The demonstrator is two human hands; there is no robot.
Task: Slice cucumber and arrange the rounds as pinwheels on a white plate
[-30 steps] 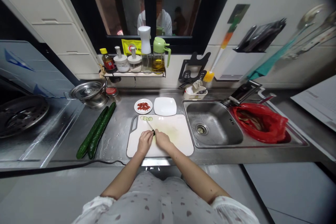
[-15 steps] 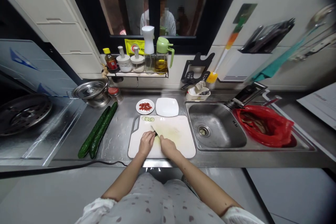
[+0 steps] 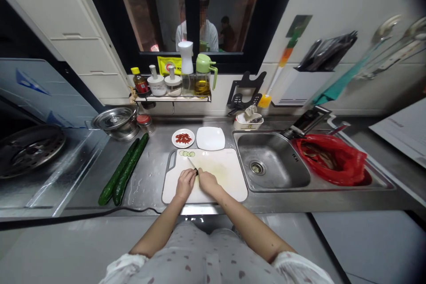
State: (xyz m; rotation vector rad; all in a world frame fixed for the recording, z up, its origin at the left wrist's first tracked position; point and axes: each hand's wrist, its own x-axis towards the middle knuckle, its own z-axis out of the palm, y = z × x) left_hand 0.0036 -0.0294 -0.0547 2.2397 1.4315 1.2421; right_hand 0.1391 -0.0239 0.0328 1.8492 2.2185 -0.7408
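My right hand is closed around a knife, whose thin blade points up and left over the white cutting board. My left hand has its fingers bent together at a small dark green cucumber piece, right beside the blade. Most of that piece is hidden by the fingers and knife. A short row of pale cucumber slices lies at the board's upper left. Behind the board are a small plate of chopped red pieces and a bare white plate.
Two whole cucumbers lie left of the board, near a steel pot and a red-lidded jar. On the right is the sink, with a red plastic bag beyond it. A seasoning rack hangs below the window.
The knife blade has swung slightly left, and my right hand has shifted a little left toward my left hand. The whole view has tilted slightly; the slices stay put.
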